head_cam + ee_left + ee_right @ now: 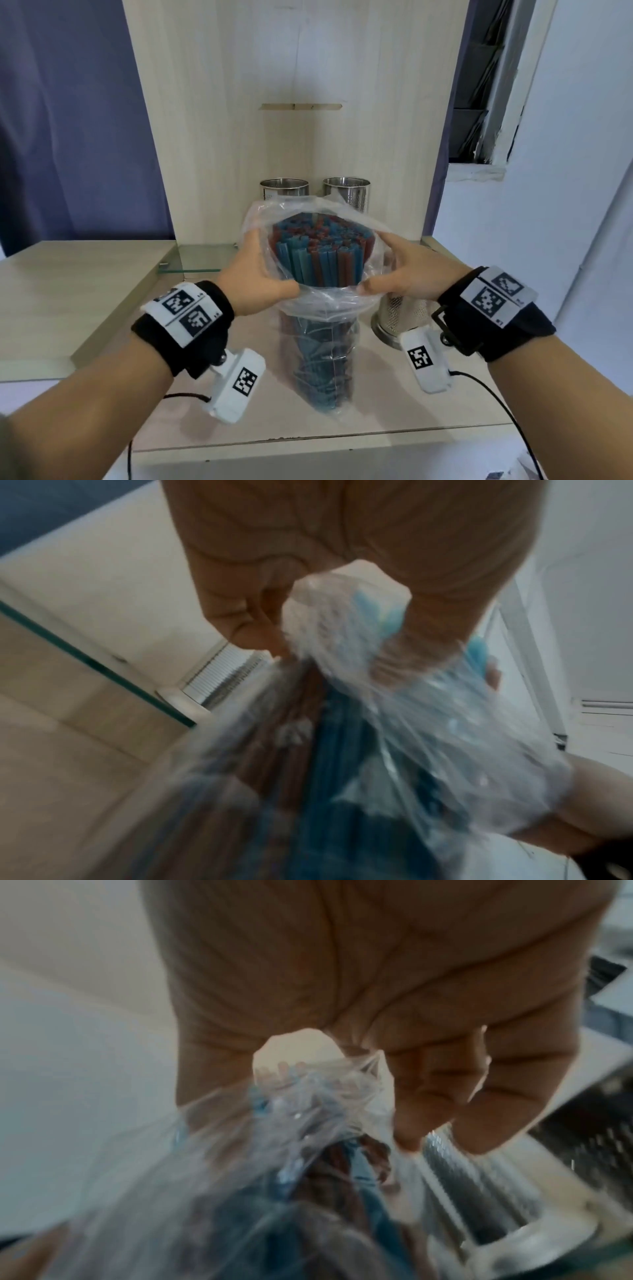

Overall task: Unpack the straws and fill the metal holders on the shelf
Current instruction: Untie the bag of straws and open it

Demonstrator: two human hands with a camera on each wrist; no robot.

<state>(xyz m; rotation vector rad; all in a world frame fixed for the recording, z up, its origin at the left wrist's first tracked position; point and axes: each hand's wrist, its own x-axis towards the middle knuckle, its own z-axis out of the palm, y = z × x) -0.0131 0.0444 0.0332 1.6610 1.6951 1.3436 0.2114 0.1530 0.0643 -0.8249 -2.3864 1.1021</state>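
Observation:
A clear plastic bag (pixel 318 342) full of blue and red straws (pixel 315 253) stands upright on the wooden shelf (pixel 394 404). My left hand (pixel 260 274) pinches the left side of the bag's open rim, and my right hand (pixel 407 270) pinches the right side, so the mouth is spread wide. Both wrist views show the crumpled bag (pixel 394 696) (pixel 301 1123) gathered between thumb and fingers, blurred. Two metal holders (pixel 284 188) (pixel 347 192) stand behind the bag, and a third metal holder (pixel 397 315) sits under my right hand.
The shelf's back panel (pixel 308 85) rises close behind the holders. A glass shelf edge (pixel 202 260) runs along the left, with a raised wooden ledge (pixel 68 291) beyond it. Cables (pixel 507 411) trail from the wrist cameras over the front edge.

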